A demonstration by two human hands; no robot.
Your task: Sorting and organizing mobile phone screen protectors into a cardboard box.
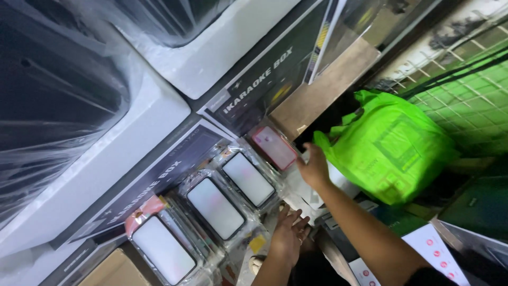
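Both hands are hanging open, gripping nothing — left hand (288, 233) beside the row of wrapped phones (214, 207), right hand (313, 167) reaching beyond them, just beside the red-edged phone (273, 148) and green bag (389, 145). Slick wrap is probably risking a slip — phones sliding off the row.

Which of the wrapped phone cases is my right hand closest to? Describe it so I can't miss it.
Start at the dark printed boxes; a row of four plastic-wrapped phone cases lies along them. Take the end one nearest the green bag, beside the right hand: the red-rimmed case, unlike its black-rimmed neighbours.
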